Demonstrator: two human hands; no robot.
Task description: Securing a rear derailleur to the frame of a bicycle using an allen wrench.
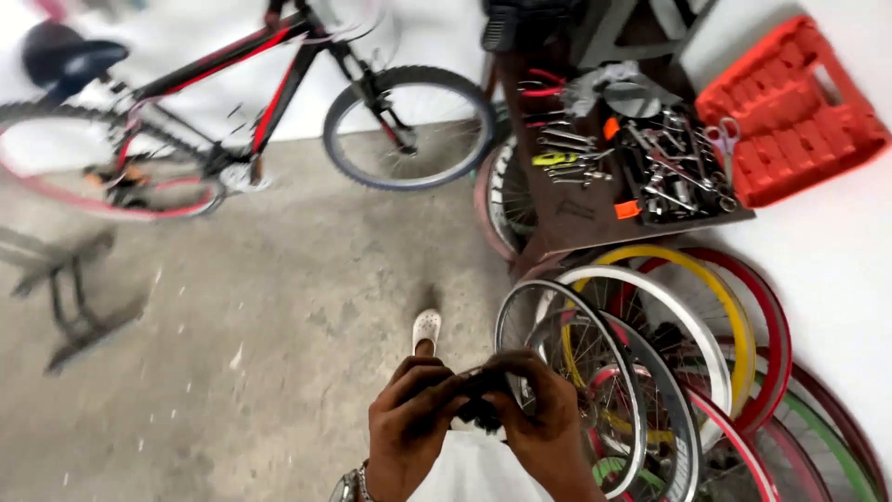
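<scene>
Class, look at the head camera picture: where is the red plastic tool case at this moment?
The red plastic tool case sits at the upper right, against the white wall, just right of the brown workbench covered with wrenches, above the leaning wheel rims.

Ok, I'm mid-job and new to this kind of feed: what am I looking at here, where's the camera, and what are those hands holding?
One picture, from a camera worn on a person's head, looking down. No machine: the left hand and right hand meet on a small dark part, too hidden to name. Below is a concrete floor and a light shoe. A black and red bicycle stands at the wall. Coloured wheel rims lean at the right, under a brown table with wrenches and an orange tool case.
</scene>
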